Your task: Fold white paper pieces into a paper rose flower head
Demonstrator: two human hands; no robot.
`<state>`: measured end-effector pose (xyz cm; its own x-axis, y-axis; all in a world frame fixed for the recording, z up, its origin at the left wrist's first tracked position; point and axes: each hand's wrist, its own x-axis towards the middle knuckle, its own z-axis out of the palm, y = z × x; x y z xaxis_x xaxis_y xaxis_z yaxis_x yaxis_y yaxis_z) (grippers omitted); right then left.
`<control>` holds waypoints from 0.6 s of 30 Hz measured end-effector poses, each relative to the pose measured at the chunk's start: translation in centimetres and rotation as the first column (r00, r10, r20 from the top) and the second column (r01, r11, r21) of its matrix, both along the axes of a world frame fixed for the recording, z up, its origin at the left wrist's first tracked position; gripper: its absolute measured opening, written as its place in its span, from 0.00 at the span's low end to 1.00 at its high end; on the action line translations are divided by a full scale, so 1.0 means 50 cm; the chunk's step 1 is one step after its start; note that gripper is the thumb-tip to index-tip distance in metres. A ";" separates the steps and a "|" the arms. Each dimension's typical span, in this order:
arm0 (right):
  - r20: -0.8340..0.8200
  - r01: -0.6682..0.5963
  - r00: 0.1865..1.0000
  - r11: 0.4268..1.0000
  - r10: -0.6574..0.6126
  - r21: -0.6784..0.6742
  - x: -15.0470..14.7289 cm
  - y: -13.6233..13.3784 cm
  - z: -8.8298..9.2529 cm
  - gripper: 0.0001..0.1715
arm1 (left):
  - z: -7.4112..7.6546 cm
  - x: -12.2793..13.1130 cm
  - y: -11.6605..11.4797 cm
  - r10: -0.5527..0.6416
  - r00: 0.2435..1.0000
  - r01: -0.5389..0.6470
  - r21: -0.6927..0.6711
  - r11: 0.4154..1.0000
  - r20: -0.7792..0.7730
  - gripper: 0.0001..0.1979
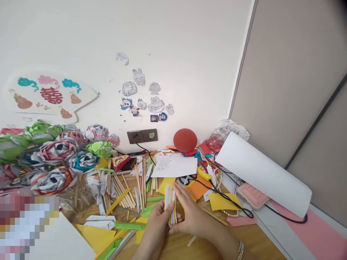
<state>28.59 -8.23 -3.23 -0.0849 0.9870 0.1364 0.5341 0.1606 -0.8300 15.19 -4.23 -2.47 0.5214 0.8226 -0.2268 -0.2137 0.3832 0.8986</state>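
Observation:
My left hand (158, 220) is closed around a stack of folded paper (170, 206) with white and yellow edges. On the stack's right side, my right hand (191, 209) spans its length, fingertips near the top end and thumb near the lower end. Both hands hold the stack upright just above the wooden table (187, 249). Beyond the hands lie a yellow paper sheet (166, 186) and a handwritten white sheet (176, 165). Orange paper (197, 187) and a yellow-handled tool (204, 174) with a black cord lie to their right.
Folded paper flowers (58, 151) crowd the left side. Wooden sticks (123, 191) and green folded strips (130, 225) are scattered nearby. At the back are a red balloon (185, 140) and scissors (202, 155). A pink keyboard-like object (252, 195) sits under a large white sheet (265, 173).

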 end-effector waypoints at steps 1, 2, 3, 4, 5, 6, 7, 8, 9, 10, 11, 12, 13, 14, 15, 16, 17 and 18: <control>0.012 0.016 1.000 1.000 -0.016 0.006 -0.001 0.002 -0.002 0.69 | 0.000 0.000 0.000 0.001 1.000 -0.001 0.003 1.000 -0.008 0.17; 0.017 0.029 0.999 0.999 -0.029 0.016 -0.002 0.004 -0.004 0.68 | -0.001 -0.001 0.000 -0.001 1.000 0.001 0.011 1.000 -0.018 0.17; 0.018 0.039 0.999 0.999 -0.040 0.030 -0.003 0.007 -0.006 0.69 | -0.003 -0.001 0.000 -0.005 1.000 0.005 0.020 1.000 -0.026 0.18; 0.015 0.047 0.999 0.998 -0.048 0.044 -0.005 0.009 -0.009 0.69 | -0.004 -0.002 0.001 -0.012 0.999 0.013 0.032 0.999 -0.032 0.18; 0.012 0.053 0.999 0.997 -0.053 0.055 -0.006 0.011 -0.010 0.69 | -0.006 -0.003 0.002 -0.018 0.999 0.020 0.045 0.999 -0.038 0.18; 0.009 0.057 0.998 0.996 -0.057 0.063 -0.008 0.012 -0.012 0.70 | -0.006 -0.004 0.003 -0.024 0.999 0.026 0.059 0.998 -0.047 0.18; 0.004 0.061 0.998 0.996 -0.061 0.069 -0.010 0.012 -0.013 0.70 | -0.007 -0.005 0.004 -0.027 0.998 0.032 0.073 0.997 -0.060 0.18; -0.003 0.065 0.998 0.995 -0.065 0.075 -0.011 0.012 -0.014 0.71 | -0.006 -0.005 0.005 -0.027 0.997 0.033 0.087 0.996 -0.075 0.17; -0.014 0.065 0.998 0.995 -0.064 0.080 -0.011 0.012 -0.014 0.71 | -0.005 -0.006 0.005 -0.020 0.996 0.028 0.102 0.994 -0.086 0.17; -0.031 0.064 0.998 0.994 -0.061 0.086 -0.010 0.011 -0.015 0.71 | -0.003 -0.006 0.006 -0.004 0.996 0.015 0.118 0.993 -0.091 0.16; -0.057 0.060 0.997 0.994 -0.054 0.095 -0.008 0.010 -0.016 0.70 | -0.001 -0.005 0.006 0.018 0.996 -0.006 0.133 0.991 -0.085 0.16; -0.096 0.059 0.994 0.992 -0.049 0.107 -0.005 0.011 -0.017 0.68 | 0.001 -0.004 0.006 0.040 0.997 -0.030 0.144 0.989 -0.069 0.16; -0.151 0.069 0.987 0.990 -0.050 0.120 -0.001 0.012 -0.018 0.63 | 0.002 -0.003 0.006 0.053 0.998 -0.046 0.151 0.987 -0.045 0.16; -0.220 0.090 0.974 0.988 -0.060 0.129 0.004 0.014 -0.019 0.56 | 0.003 -0.002 0.006 0.051 0.998 -0.047 0.153 0.987 -0.022 0.16; -0.298 0.118 0.952 0.984 -0.075 0.131 0.008 0.017 -0.020 0.47 | 0.004 0.000 0.005 0.034 0.999 -0.034 0.150 0.988 0.000 0.17; -0.373 0.148 0.923 0.981 -0.092 0.124 0.013 0.021 -0.021 0.39 | 0.003 0.002 0.004 0.008 1.000 -0.010 0.146 0.989 0.016 0.17; -0.436 0.176 0.893 0.978 -0.111 0.112 0.017 0.025 -0.020 0.32 | 0.003 0.004 0.003 -0.024 0.999 0.020 0.144 0.989 0.025 0.17; -0.483 0.202 0.865 0.975 -0.132 0.095 0.019 0.029 -0.019 0.28 | 0.002 0.005 0.001 -0.053 0.998 0.048 0.140 0.989 0.027 0.17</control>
<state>29.55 -6.79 -4.19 0.1880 0.9489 0.2534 0.1140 0.2352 -0.9652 15.46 -4.16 -2.38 0.5678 0.8176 -0.0951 -0.2251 0.2653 0.9375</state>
